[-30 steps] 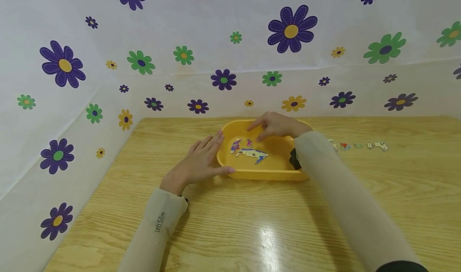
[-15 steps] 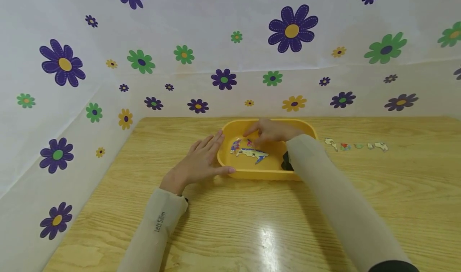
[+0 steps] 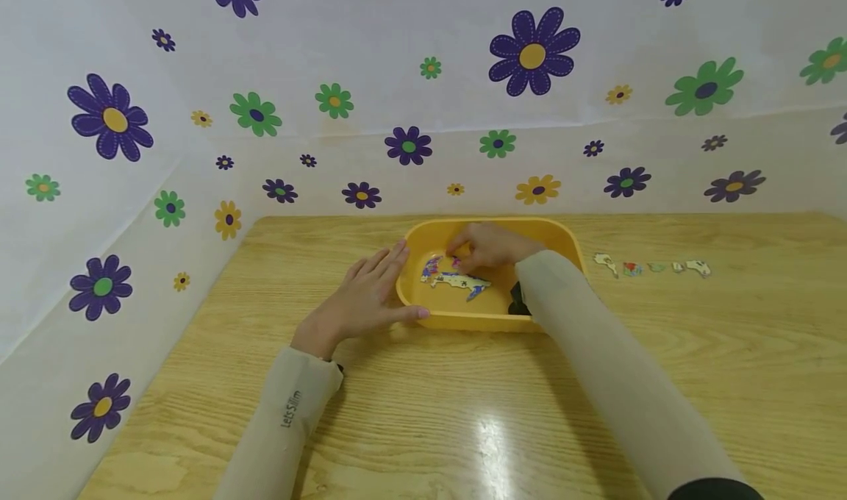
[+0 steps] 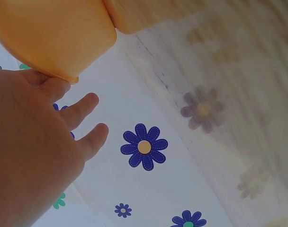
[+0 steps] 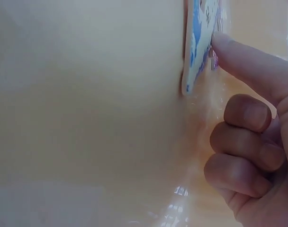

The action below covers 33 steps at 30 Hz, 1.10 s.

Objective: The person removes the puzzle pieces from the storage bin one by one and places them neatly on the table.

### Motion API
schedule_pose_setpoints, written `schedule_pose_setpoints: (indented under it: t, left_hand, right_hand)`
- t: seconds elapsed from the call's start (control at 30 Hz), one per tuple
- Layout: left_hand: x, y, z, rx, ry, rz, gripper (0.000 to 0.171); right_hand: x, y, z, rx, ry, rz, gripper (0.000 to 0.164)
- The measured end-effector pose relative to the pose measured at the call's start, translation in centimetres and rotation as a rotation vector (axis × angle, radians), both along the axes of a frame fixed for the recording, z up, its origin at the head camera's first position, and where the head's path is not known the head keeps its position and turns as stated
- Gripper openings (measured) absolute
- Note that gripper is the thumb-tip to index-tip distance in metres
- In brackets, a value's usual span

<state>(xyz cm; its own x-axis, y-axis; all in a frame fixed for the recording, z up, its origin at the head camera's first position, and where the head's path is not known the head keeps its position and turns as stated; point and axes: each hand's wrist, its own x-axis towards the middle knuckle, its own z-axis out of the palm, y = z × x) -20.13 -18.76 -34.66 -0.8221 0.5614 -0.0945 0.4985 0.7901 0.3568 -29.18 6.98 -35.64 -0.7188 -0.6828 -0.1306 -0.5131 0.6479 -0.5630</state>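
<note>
A yellow plastic tray stands near the back of the table. My left hand rests against its left end, fingers extended along the outside and the thumb at the near rim. Inside lie joined flat puzzle pieces, cream and blue with a pointed tail, and a curved pink-and-purple puzzle piece at their left. My right hand reaches into the tray and pinches a small pink puzzle piece between thumb and index finger. In the right wrist view the other fingers are curled inward.
To the right of the tray, several loose puzzle pieces lie in a row on the wooden table. A flower-printed white sheet covers the wall behind and at the left. A dark object shows beneath the right cuff.
My right hand has moved left and lower in the tray, its thumb and index finger closing at the small pink piece. My left hand keeps its place on the tray.
</note>
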Motion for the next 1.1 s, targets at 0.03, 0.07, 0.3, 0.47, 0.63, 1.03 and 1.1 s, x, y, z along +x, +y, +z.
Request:
schedule_pose_setpoints:
  t: [0.03,0.07,0.3,0.47,0.63,1.03,1.1]
  left_hand:
    - [-0.02,0.02,-0.01,0.001,0.001,0.0,0.104]
    - [-0.02,0.04,-0.01,0.0,0.001,0.0,0.104]
    - [-0.07,0.1,0.03,-0.005,-0.011,0.001,0.105]
    - [-0.07,0.13,0.15,-0.004,-0.01,-0.001,0.105]
    - [-0.02,0.11,0.21,-0.005,-0.006,-0.003,0.105]
    - [-0.1,-0.03,-0.21,-0.01,0.01,-0.006,0.104]
    - [-0.06,-0.03,-0.14,-0.011,0.008,-0.004,0.105]
  right_hand:
    - [0.02,0.0,0.0,0.001,0.004,-0.007,0.029]
    - [0.04,0.0,-0.01,0.003,0.009,-0.015,0.028]
    - [0.15,-0.13,0.09,0.014,0.012,-0.068,0.026]
    - [0.22,-0.18,0.09,0.029,0.031,-0.075,0.023]
    - [0.13,-0.23,-0.09,0.036,0.04,-0.067,0.022]
    - [0.17,-0.41,0.2,0.067,0.076,-0.036,0.024]
    - [0.21,-0.41,0.34,0.034,0.073,-0.047,0.024]
